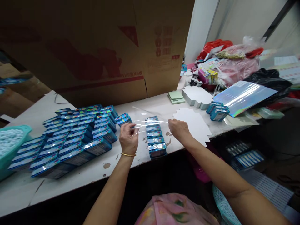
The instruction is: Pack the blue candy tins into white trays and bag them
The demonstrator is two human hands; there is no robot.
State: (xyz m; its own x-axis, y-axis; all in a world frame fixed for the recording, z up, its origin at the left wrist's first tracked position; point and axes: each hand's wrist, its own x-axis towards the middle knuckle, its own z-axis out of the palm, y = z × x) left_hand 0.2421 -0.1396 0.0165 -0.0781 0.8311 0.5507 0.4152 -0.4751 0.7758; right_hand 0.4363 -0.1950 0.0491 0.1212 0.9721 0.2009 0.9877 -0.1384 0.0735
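At the near edge, a patterned shirt [175,209] showed between the two forearms. Low on the right, below the table [93,168], the right basin [216,195] held pale blue pieces [223,206], and blue packs [249,159] lay farther back in shadow. At the left end of the table, the left basin [6,165] was heaped with similar pieces.

On the table, a row of blue boxes [157,149] ran from near to far, between and below the hands. Clear film [152,122] was stretched above its far part. The left hand [128,139], a bracelet [128,154] at its wrist, pinched the film's left side between thumb and fingers. The right hand [179,128] was closed, its fingertips pinching the right end.

Left of the hands stood a large block of boxes [77,137], packed in slanting rows; a small group [123,119] stood just beyond the left hand. To the right lay white card [192,123], with a few boxes [219,112] beyond it, near a shiny sheet [246,95].

Farther back were a green scale [176,97] and a white stack [197,95]. Behind them, a dark red bowl [209,87] stood below small pink and yellow boxes [208,76], among plastic bags [243,67]. A tall carton [98,47] rose behind the block; its contents could not be seen.
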